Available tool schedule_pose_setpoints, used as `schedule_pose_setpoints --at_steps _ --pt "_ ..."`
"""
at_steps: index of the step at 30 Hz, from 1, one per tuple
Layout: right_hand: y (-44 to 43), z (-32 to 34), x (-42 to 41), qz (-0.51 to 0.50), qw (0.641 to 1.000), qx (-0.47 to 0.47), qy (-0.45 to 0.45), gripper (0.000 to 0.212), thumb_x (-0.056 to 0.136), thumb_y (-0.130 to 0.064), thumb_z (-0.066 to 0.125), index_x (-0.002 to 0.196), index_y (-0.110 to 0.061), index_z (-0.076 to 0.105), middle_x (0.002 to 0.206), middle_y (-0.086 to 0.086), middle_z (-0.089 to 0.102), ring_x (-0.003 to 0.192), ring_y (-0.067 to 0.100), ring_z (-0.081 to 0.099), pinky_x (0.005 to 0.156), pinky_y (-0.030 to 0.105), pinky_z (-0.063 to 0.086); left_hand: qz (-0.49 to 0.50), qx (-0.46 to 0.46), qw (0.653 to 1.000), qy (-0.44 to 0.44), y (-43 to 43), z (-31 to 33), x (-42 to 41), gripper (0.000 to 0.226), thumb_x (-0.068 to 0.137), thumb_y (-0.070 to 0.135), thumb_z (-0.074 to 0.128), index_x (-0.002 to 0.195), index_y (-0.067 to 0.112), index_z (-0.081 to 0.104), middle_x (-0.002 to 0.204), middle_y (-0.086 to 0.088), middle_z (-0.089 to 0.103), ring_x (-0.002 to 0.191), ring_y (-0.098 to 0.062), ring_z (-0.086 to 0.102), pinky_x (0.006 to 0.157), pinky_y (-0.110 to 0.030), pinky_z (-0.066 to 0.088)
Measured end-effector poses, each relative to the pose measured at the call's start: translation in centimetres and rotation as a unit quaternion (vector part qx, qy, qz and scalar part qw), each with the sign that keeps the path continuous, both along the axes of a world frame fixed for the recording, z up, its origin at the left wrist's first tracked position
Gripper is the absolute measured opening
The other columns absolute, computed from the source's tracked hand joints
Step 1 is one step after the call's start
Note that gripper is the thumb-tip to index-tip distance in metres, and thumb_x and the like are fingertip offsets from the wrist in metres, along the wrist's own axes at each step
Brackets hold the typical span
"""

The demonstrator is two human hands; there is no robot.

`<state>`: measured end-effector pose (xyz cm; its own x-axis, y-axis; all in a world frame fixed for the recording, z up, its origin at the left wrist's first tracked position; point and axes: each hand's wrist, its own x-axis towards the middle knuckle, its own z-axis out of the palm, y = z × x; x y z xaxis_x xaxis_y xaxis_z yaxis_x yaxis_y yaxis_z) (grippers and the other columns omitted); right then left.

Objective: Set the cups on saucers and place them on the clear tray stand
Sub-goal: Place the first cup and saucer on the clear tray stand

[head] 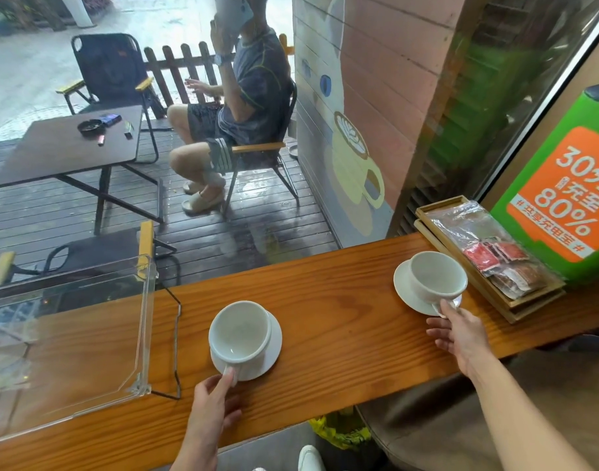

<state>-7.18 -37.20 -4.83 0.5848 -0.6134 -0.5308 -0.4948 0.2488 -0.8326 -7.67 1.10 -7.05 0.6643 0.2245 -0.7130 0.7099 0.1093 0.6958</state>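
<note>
Two empty white cups sit on white saucers on the wooden counter [342,300]. The near cup [240,329] rests on its saucer [272,348] at the centre, and my left hand [213,402] pinches its handle. The far cup [437,277] rests on its saucer [405,287] at the right, with my right hand [461,331] gripping its handle. The clear tray stand [67,338] stands on the counter's left end on a black wire frame, with nothing on it.
Stacked wooden trays [529,307] holding plastic-wrapped sachets lie at the counter's right end beside a green and orange sign [563,198]. A window runs behind the counter; outside, a person sits on a folding chair by a dark table. A round stool [444,436] is below right.
</note>
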Motion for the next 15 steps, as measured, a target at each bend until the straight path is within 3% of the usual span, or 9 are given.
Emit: schedule_pose_setpoints --at_steps 4,8,10,15 --pt "1.2 0.1 -0.5 -0.049 0.997 -0.056 -0.011 0.043 0.089 -0.041 0.055 0.122 -0.015 0.046 0.096 0.011 0.063 0.07 0.022 0.062 0.057 0.029 0.049 0.007 0.004 1.0 -0.018 0.4 0.3 0.4 0.058 0.088 0.041 0.058 0.132 0.009 0.039 0.123 -0.014 0.054 0.11 -0.031 0.055 0.085 -0.043 0.049" --pt "3.7 -0.9 -2.4 -0.097 0.991 -0.088 -0.008 0.034 0.092 -0.036 0.051 0.119 -0.016 0.046 0.09 0.008 0.062 0.065 0.021 0.06 0.054 0.029 0.047 0.003 0.024 0.999 -0.033 0.5 0.5 0.8 0.062 0.088 0.044 0.056 0.135 0.009 0.039 0.129 -0.013 0.053 0.116 -0.029 0.052 0.096 -0.045 0.047" --pt "5.4 -1.9 -3.3 -0.063 0.994 -0.091 0.012 0.028 0.094 -0.027 0.049 0.114 -0.008 0.052 0.087 0.01 0.063 0.064 0.022 0.059 0.052 0.03 0.045 -0.003 0.028 0.999 -0.039 0.4 0.7 1.1 0.064 0.088 0.046 0.055 0.137 0.01 0.038 0.131 -0.012 0.052 0.118 -0.028 0.05 0.1 -0.045 0.044" --pt "10.4 -2.8 -3.2 0.134 0.988 -0.059 0.057 0.017 0.095 -0.019 0.048 0.097 -0.006 0.059 0.079 0.012 0.064 0.064 0.022 0.059 0.053 0.029 0.047 -0.008 0.036 0.999 -0.03 0.3 0.6 2.0 0.067 0.087 0.046 0.056 0.14 0.012 0.034 0.135 -0.013 0.05 0.121 -0.031 0.049 0.104 -0.048 0.041"
